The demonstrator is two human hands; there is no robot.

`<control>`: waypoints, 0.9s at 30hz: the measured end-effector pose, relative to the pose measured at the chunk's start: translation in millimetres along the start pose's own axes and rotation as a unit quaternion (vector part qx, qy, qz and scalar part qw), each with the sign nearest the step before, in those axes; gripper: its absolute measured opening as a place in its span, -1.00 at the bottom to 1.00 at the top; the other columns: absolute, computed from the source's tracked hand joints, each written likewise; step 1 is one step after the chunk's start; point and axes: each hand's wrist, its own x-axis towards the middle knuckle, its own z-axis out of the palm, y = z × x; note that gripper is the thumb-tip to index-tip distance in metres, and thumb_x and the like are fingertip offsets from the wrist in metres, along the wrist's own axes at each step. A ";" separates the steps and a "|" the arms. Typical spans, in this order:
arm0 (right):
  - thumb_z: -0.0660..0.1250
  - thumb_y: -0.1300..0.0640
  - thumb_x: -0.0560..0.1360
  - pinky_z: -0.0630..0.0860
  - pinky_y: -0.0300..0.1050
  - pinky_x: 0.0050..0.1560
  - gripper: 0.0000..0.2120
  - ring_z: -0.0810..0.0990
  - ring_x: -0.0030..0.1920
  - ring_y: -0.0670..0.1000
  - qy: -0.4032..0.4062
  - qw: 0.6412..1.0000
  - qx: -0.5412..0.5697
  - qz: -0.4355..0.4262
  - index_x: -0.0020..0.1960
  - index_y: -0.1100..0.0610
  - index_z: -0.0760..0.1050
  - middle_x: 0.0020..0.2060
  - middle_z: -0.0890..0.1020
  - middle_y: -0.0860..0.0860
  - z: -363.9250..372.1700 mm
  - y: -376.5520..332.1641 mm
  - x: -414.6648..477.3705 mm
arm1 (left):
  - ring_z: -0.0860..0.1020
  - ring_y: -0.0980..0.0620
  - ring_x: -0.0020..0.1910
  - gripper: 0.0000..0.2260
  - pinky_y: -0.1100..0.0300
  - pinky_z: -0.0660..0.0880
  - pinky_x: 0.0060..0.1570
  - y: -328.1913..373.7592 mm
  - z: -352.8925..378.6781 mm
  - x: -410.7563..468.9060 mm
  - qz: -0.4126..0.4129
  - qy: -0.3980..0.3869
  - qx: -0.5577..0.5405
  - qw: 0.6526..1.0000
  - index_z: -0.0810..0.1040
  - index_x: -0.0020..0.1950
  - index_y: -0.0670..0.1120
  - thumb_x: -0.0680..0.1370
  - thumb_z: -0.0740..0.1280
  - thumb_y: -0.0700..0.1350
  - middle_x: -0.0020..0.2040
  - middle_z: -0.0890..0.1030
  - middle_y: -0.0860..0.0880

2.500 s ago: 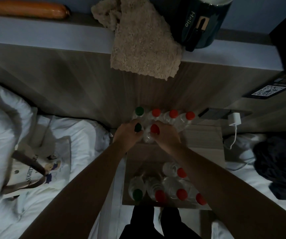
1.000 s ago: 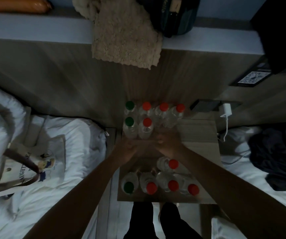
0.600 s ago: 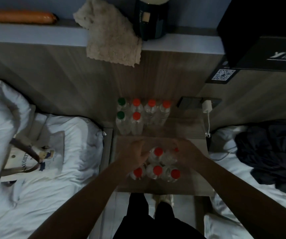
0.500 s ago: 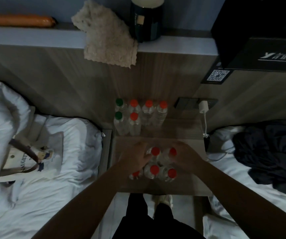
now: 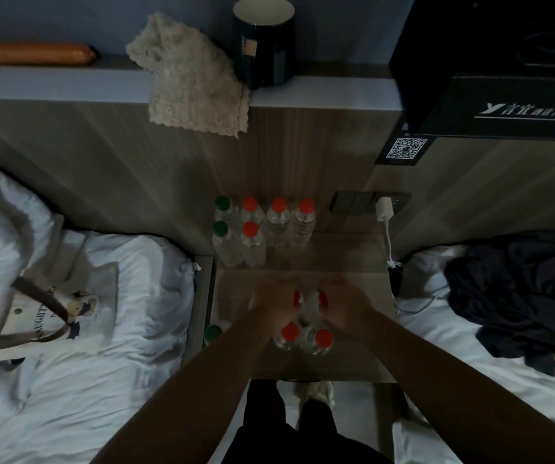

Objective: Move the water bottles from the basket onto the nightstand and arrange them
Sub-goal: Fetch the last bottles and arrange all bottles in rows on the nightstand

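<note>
We look down on the nightstand worktop (image 5: 353, 259), which stands between two beds. Six water bottles stand arranged at its far left: a far row (image 5: 264, 212) of four, one green-capped and three red-capped, and a near pair (image 5: 239, 244) in front of it, green cap left and red cap right, touching one another. A near cluster (image 5: 304, 338) of red-capped bottles stands at the near middle of the worktop; a lone green cap (image 5: 213, 331) shows at the near left edge.

Both hands reach into this cluster. The left hand (image 5: 271, 308) closes round a bottle on the left side, the right hand (image 5: 346, 309) round one on the right; each red cap is partly hidden by the fingers. The hands are blurred, so whether either grip is fully tightened we cannot tell.

We judge the step in hand to be the taking of two more bottles for the second row. The next move calls for lifting both clear of their neighbours without toppling them, then setting them upright just right of the near pair. No basket is visible to us.
</note>
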 end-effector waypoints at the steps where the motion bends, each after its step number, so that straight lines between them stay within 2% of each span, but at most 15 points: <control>1: 0.21 0.07 0.58 0.34 -0.24 0.07 -0.67 0.48 0.24 0.03 0.001 1.000 -0.007 0.011 0.33 0.07 0.42 0.28 0.50 0.02 1.6 0.1 1.2 | 0.54 -0.01 0.11 -0.70 0.05 0.51 0.15 0.1 0.6 0.8 -0.012 -0.004 -0.010 1.000 0.49 0.21 -0.01 0.51 0.33 0.04 0.15 0.57 -0.04; 4: 0.23 0.00 0.55 0.42 -0.14 0.08 -0.66 0.50 0.21 0.05 -0.001 0.999 -0.026 0.034 0.31 0.01 0.43 0.23 0.53 0.02 4.4 0.8 4.7 | 0.56 -0.02 0.04 -0.72 0.02 0.55 0.09 -2.3 2.8 3.7 -0.043 -0.016 -0.047 0.998 0.53 0.13 -0.05 0.50 0.33 0.06 0.08 0.59 -0.04; 8: 0.30 -0.05 0.51 0.40 -0.11 0.15 -0.61 0.48 0.23 0.06 -0.002 0.998 -0.019 0.055 0.32 -0.02 0.42 0.26 0.50 0.01 4.7 3.8 5.0 | 0.58 -0.04 -0.01 -0.73 0.00 0.55 0.07 -3.9 5.4 5.9 -0.060 -0.028 -0.057 0.996 0.55 0.08 -0.09 0.51 0.30 0.06 0.01 0.62 -0.07; 12: 0.33 -0.07 0.48 0.31 -0.19 -0.02 -0.64 0.53 0.16 0.04 0.001 0.998 0.013 0.057 0.24 0.00 0.49 0.12 0.57 -0.01 3.7 7.8 5.5 | 0.61 0.01 -0.11 -0.72 -0.03 0.59 -0.01 -17.7 8.5 11.6 -0.068 -0.034 -0.122 0.990 0.56 -0.08 -0.01 0.39 0.31 0.16 -0.12 0.63 -0.01; 14: 0.35 -0.09 0.45 0.32 -0.18 -0.05 -0.66 0.56 0.09 0.05 0.012 0.997 0.043 0.070 0.17 0.02 0.52 0.05 0.59 0.00 3.8 8.0 9.0 | 0.60 0.00 -0.22 -0.83 -0.06 0.60 -0.07 -27.8 3.2 15.6 -0.079 -0.031 -0.147 0.985 0.52 -0.25 0.02 0.39 0.38 0.09 -0.24 0.60 -0.01; 17: 0.36 -0.08 0.43 0.44 -0.14 -0.10 -0.71 0.60 -0.01 0.07 0.028 0.994 0.055 0.090 0.04 0.08 0.57 -0.05 0.63 0.04 -1.8 0.4 19.7 | 0.49 0.05 -0.42 -0.71 0.07 0.53 -0.29 -32.3 -15.5 23.1 -0.073 0.005 -0.161 0.984 0.39 -0.43 0.02 0.45 0.40 -0.09 -0.44 0.47 0.03; 20: 0.33 -0.06 0.45 0.53 -0.06 -0.05 -0.75 0.62 -0.03 0.08 0.009 0.993 0.050 0.108 0.01 0.08 0.61 -0.08 0.65 0.05 -15.4 -13.7 35.1 | 0.43 0.11 -0.45 -0.69 0.23 0.34 -0.39 -31.1 -32.3 34.4 -0.056 0.021 -0.128 0.990 0.35 -0.43 0.02 0.47 0.36 -0.10 -0.45 0.43 0.06; 24: 0.29 -0.03 0.39 0.60 -0.01 -0.13 -0.81 0.62 -0.18 0.05 -0.001 0.991 0.074 0.114 -0.17 0.06 0.58 -0.21 0.65 0.05 -22.0 -25.8 62.8 | 0.54 0.01 -0.31 -0.78 0.20 0.41 -0.35 -26.6 -44.8 54.9 -0.050 0.039 -0.072 0.995 0.41 -0.34 -0.02 0.46 0.35 -0.03 -0.35 0.50 0.01; 27: 0.24 -0.04 0.33 0.63 0.05 -0.10 -0.80 0.65 -0.16 0.11 -0.002 0.990 0.077 0.120 -0.24 0.06 0.55 -0.22 0.66 0.07 -20.1 -29.6 82.8 | 0.47 0.07 -0.30 -0.85 0.24 0.33 -0.37 -20.3 -52.0 65.8 -0.043 0.058 -0.022 0.997 0.52 -0.18 -0.09 0.48 0.34 -0.02 -0.30 0.48 0.02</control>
